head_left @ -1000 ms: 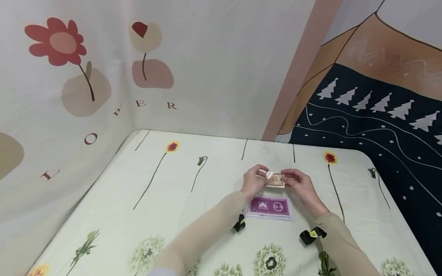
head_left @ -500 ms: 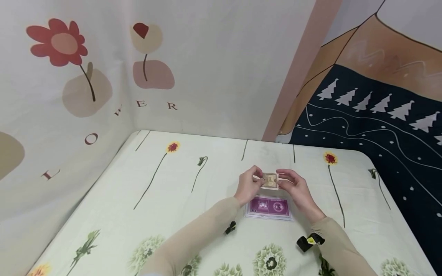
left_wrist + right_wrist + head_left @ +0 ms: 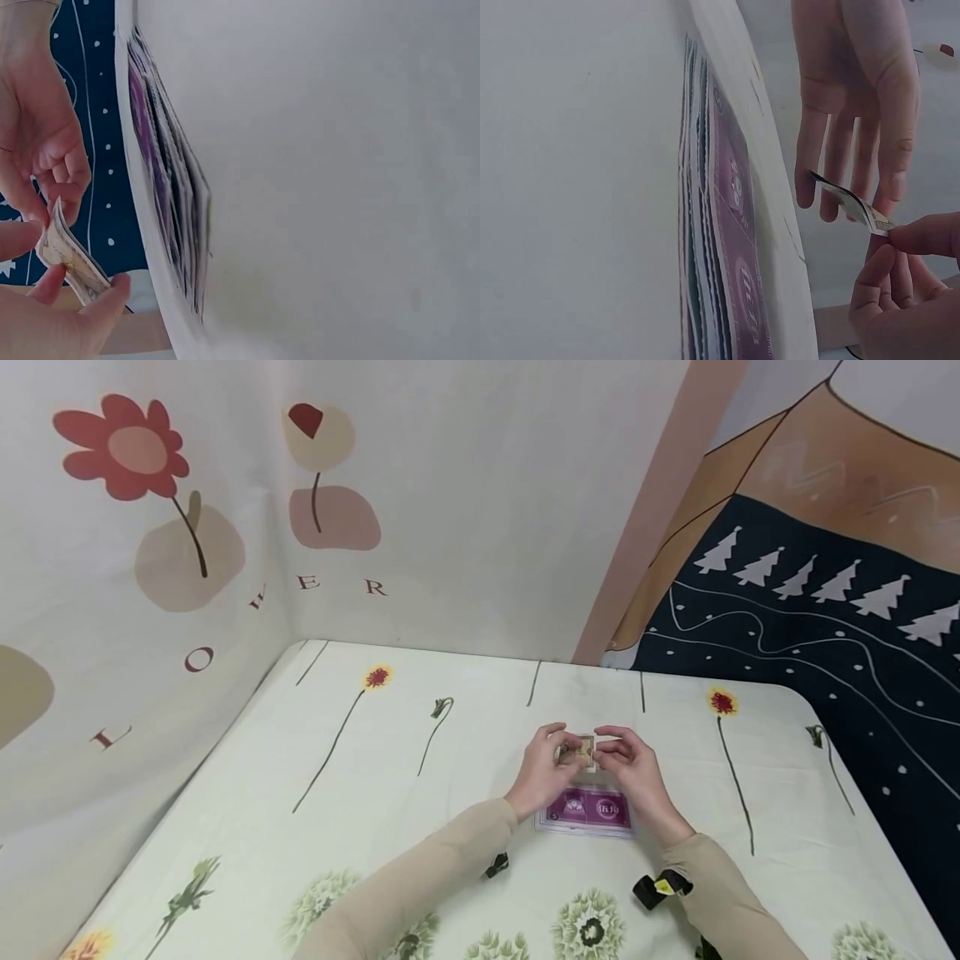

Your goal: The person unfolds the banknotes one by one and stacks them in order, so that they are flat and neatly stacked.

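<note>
A small beige-brown banknote [image 3: 587, 752] is held up just beyond the stack of purple notes. My left hand [image 3: 546, 770] pinches its left part between thumb and fingers and covers much of it. From the other side, my right hand [image 3: 636, 777] pinches the opposite edge, as thumb and fingertip meet there in the right wrist view. Seen from the left wrist, the banknote [image 3: 73, 259] looks bent and shows more than one layer. Nearer the body, a stack of purple-topped banknotes [image 3: 588, 810] lies flat on the table, its layered edges showing in both wrist views.
A white flower-print cloth [image 3: 450, 860] covers the table. Behind it hangs a pale curtain [image 3: 465, 510], with a dark tree-print fabric [image 3: 810, 610] at the right. Black wrist cameras [image 3: 651, 892] sit on the sleeves.
The hands have come closer together and shifted slightly left. Less of the small banknote shows between them, its left part now hidden by the left fingers. The purple stack stays in place.
</note>
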Demonstrator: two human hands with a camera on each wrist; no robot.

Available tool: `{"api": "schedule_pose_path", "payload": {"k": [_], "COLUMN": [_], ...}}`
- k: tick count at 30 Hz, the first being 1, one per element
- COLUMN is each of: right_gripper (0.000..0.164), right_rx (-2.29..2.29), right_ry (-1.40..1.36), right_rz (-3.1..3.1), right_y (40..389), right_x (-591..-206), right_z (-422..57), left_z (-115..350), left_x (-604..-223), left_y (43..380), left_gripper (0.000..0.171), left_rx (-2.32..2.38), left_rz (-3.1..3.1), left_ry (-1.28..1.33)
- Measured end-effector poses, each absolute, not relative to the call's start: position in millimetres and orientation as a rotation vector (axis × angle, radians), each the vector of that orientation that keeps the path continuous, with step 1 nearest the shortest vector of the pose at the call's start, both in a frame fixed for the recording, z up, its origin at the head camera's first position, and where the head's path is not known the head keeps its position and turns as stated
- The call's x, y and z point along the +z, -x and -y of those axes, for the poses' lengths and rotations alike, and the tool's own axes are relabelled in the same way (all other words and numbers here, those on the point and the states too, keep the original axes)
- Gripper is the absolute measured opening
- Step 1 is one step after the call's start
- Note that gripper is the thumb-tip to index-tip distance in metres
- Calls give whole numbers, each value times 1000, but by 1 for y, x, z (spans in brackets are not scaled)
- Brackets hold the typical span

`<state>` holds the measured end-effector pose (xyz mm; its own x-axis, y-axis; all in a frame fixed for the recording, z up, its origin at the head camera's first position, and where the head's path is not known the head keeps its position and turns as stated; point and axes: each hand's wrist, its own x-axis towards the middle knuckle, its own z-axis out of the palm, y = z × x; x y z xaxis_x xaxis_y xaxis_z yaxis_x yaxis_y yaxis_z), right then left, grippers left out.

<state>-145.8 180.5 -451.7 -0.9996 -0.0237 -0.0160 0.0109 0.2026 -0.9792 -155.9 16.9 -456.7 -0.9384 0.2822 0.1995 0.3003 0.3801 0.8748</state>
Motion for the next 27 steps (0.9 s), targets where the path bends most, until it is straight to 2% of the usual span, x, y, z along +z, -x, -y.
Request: {"api": "schedule_pose_path", "payload": {"k": [13, 22, 27], "right_gripper": [33, 35, 40], "right_rx": [-1950, -1976, -1973], "right_ry": [-38, 165, 191], "right_rz": [-2403, -2384, -2380], "right_y": [143, 138, 137], "right_x": [-456, -455, -455], "right_z": [-177, -175, -175], "left_z": [-18, -21, -19], "left_x": [-460, -459, -456], "left_y": [153, 152, 152], "left_gripper": [17, 11, 9], "left_rx": [-1751, -2182, -2272], "left_rz": [2595, 2394, 2363], "left_ry": [530, 253, 221]}}
